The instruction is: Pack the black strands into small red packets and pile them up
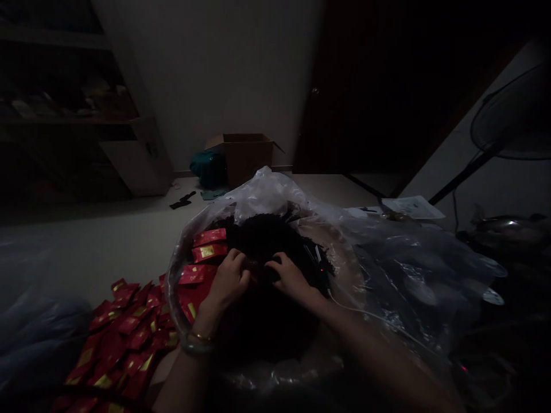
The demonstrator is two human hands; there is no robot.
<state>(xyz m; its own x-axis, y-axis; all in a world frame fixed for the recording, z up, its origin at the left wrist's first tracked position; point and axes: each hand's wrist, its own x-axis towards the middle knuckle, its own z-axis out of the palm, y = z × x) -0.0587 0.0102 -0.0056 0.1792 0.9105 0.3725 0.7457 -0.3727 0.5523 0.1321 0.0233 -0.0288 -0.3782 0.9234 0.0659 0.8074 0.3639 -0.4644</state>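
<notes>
- An open cardboard box (248, 159) on the floor (142, 226), near the wall (232, 74)
- A teal bundle (207, 168) just beside it, to the left
- A small black item (183, 201) lying in front of the bundle
- A shelf unit (120, 120), its contents too dark to name
- A dark door (357, 97) with a round knob (315, 90)
- A fan (512, 117) at far right

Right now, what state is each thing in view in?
Left hand: fingers bent, grip unclear
Right hand: fingers bent, grip unclear
Dark loose material: heaped
Clear plastic: crumpled
Red packets: piled, some inside the plastic
Cardboard box: open
Red indicator light: lit
Fan: too dark to tell whether running
Door: too dark to tell
</notes>
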